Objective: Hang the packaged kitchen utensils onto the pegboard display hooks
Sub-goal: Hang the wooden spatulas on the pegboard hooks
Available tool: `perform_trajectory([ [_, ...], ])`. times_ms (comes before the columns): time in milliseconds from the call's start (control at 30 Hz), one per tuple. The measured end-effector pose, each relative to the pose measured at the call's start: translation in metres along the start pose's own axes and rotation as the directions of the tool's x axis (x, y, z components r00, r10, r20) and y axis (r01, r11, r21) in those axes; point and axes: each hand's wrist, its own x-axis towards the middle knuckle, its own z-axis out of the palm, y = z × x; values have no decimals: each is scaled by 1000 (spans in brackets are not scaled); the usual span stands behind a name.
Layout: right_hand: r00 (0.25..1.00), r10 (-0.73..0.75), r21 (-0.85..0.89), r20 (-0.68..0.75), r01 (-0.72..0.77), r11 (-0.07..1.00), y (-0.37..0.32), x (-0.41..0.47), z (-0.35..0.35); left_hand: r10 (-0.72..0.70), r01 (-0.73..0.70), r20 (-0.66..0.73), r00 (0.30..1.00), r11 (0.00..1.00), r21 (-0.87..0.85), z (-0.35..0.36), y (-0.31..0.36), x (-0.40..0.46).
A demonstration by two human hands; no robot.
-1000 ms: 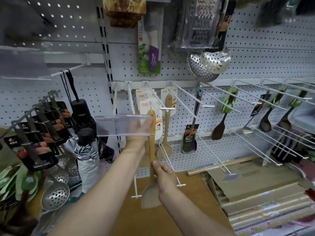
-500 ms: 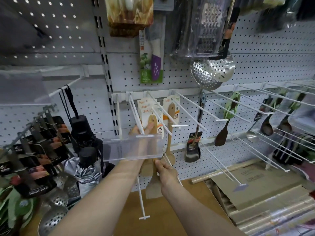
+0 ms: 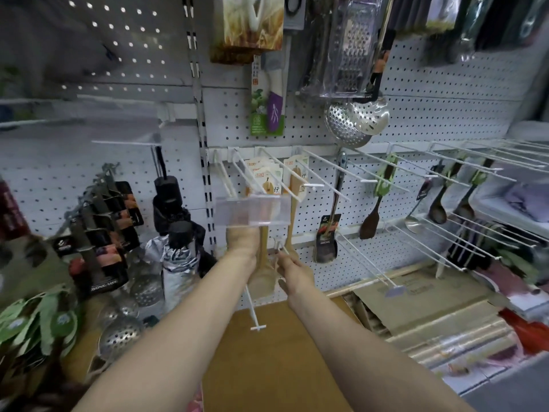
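A wooden spatula (image 3: 263,273) with an orange-and-white card (image 3: 269,185) hangs from a white pegboard hook (image 3: 246,173), in front of more carded spatulas. My left hand (image 3: 242,243) reaches up behind the hook's clear label holder (image 3: 252,211). Its fingers show blurred through the plastic, at the spatula's handle. My right hand (image 3: 292,269) is lower and to the right, with its fingertips pinching the handle just above the blade. Another carded wooden spatula (image 3: 294,203) hangs on the neighbouring hook.
Long white hooks (image 3: 386,173) jut out along the rail, holding a black turner (image 3: 326,239), dark wooden spoons (image 3: 371,221) and ladles. A lower hook (image 3: 254,310) sticks out under my left wrist. Umbrellas (image 3: 175,233) and skimmers (image 3: 121,337) hang on the left. Cardboard boxes (image 3: 416,307) lie below right.
Both hands have carried the spatula up and back along the hook toward the pegboard. My right hand slid from the blade up to the lower handle.
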Motion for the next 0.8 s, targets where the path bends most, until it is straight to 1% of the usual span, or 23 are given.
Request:
perform_trajectory([
  [33,1000,-24,-22,3,24,999,0,-12,-2,21,-21,-1,1000,1000,-3,-5,-2,-8],
  [67,999,-46,-44,0,46,998,-1,-26,-4,20,-20,34,999,1000,1,-10,-4,-19],
  [167,996,-79,-85,31,82,993,4,-75,-8,-54,56,136,989,998,-9,-42,-19,-49],
  [333,992,-74,-109,103,85,990,29,-160,-5,-105,109,166,981,994,-21,-104,-31,-117],
  [433,995,-30,-97,100,40,994,54,-207,5,-170,173,101,980,985,-25,-149,-40,-152],
  [567,992,30,-85,119,-20,996,86,-264,37,-209,209,4,978,978,-5,-220,-32,-191],
  [667,971,88,-120,221,-62,991,103,-306,72,-198,197,-59,979,980,-14,-276,-18,-213],
  [800,934,138,-190,329,-77,979,133,-346,130,-165,154,-197,966,985,-74,-353,-1,-237],
])
